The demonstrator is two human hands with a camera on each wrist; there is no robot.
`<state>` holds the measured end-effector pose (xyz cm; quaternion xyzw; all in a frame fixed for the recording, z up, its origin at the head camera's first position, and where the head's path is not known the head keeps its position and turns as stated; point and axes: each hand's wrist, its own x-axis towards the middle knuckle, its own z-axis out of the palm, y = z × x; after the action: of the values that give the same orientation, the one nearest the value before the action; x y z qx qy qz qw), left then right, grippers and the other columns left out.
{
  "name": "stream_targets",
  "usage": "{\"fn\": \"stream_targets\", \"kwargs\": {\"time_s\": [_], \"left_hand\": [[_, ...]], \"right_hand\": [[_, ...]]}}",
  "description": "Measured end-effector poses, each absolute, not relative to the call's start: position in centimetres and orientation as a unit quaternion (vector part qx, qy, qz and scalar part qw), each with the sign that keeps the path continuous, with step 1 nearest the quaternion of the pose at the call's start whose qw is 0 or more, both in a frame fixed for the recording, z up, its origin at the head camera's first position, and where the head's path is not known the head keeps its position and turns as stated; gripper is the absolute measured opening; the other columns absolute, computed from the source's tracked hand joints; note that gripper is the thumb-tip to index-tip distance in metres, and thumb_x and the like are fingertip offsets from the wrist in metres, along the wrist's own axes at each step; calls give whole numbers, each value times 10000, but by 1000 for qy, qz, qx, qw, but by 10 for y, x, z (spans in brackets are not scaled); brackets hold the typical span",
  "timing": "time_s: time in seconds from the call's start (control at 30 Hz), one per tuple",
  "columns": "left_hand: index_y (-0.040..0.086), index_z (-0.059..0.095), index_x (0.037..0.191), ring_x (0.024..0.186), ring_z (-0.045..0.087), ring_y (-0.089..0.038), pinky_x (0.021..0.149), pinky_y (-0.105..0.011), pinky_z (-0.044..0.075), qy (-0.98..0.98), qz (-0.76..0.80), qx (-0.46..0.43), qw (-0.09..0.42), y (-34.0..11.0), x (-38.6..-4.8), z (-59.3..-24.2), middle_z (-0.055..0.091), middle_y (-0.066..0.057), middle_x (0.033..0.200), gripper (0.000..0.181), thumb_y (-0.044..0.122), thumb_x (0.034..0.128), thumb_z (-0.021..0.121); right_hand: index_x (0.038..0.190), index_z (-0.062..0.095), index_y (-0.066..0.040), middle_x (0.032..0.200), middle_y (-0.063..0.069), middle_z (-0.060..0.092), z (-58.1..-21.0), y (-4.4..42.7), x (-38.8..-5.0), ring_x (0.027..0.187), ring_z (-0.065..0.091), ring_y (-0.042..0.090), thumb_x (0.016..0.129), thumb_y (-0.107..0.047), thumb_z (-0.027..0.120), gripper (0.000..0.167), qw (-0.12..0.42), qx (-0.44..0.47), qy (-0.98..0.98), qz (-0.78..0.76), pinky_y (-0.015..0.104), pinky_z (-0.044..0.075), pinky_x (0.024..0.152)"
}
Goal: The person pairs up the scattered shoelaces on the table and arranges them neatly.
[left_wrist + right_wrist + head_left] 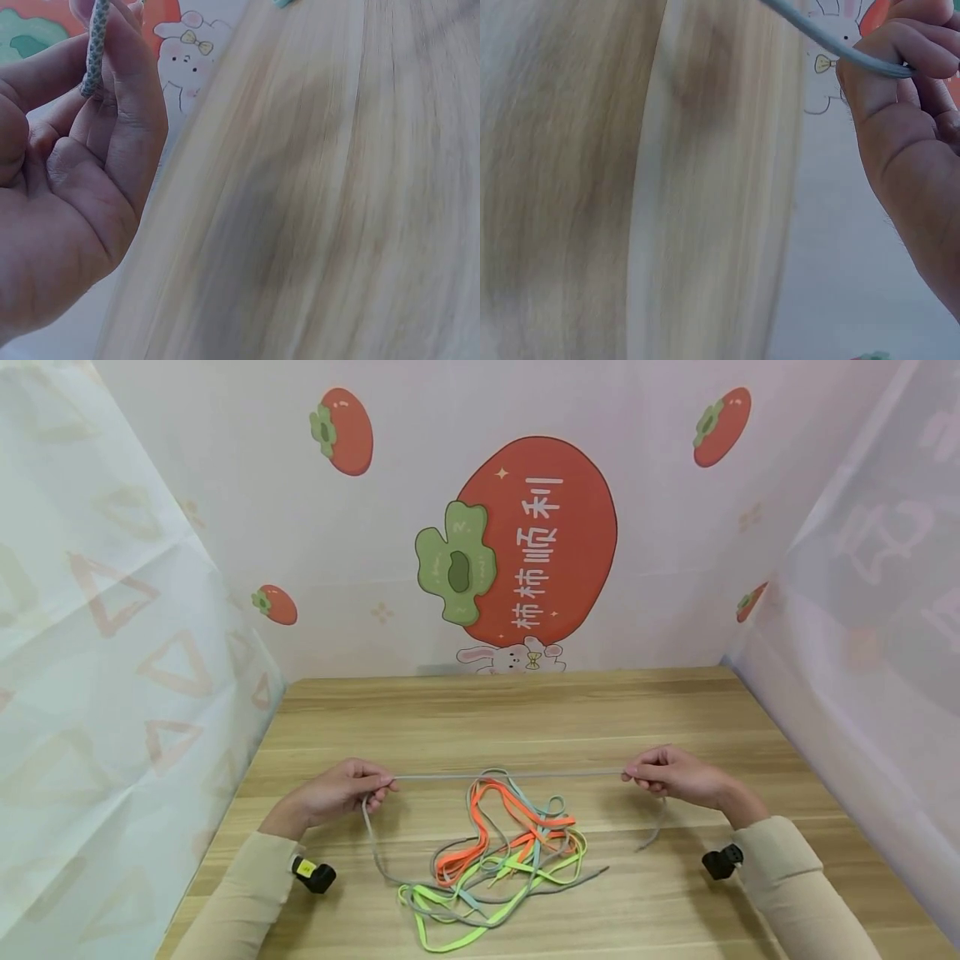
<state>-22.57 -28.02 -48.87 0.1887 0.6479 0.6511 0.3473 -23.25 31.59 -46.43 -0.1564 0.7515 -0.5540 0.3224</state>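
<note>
A grey shoelace is stretched straight between my two hands, above the far side of a tangled pile of laces. My left hand pinches it at the left, and a slack length hangs from those fingers down to the pile. At the right, my right hand pinches the same lace, with a short loose end dangling below. The left wrist view shows the woven shoelace between thumb and fingers. In the right wrist view the shoelace runs into the curled fingers. An orange lace lies in the pile.
A yellow-green lace and pale blue and grey strands are tangled with the orange one on the wooden table. A printed backdrop stands behind the table, with white sheets at both sides. Each wrist wears a small black camera.
</note>
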Motion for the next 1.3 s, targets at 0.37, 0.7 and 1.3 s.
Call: {"fn": "stream_targets", "kwargs": {"time_s": [0.37,0.7,1.3], "left_hand": [[-174,604,1298,787,622,-5,714,-168,561,652,655,156,349,-288,-222,-490,696,88,898,407,184,1134,499],[-181,593,1285,795,605,-10,717,-172,560,659,656,151,337,-298,-223,-494,665,84,902,406,182,1137,491],[-136,640,1260,799,624,-3,711,-167,566,651,661,173,329,-318,-223,-499,683,89,908,348,138,1141,463]], "right_hand": [[1249,592,191,831,-102,578,-471,349,-226,680,400,53,1144,-201,474,423,312,-165,748,-562,393,261,648],[1219,610,180,830,-95,591,-471,373,-213,664,442,13,1132,-200,506,403,290,-147,782,-531,305,302,546],[1070,636,108,748,-52,500,-464,396,-210,656,462,70,1126,-228,527,357,198,-135,855,-461,328,450,608]]}}
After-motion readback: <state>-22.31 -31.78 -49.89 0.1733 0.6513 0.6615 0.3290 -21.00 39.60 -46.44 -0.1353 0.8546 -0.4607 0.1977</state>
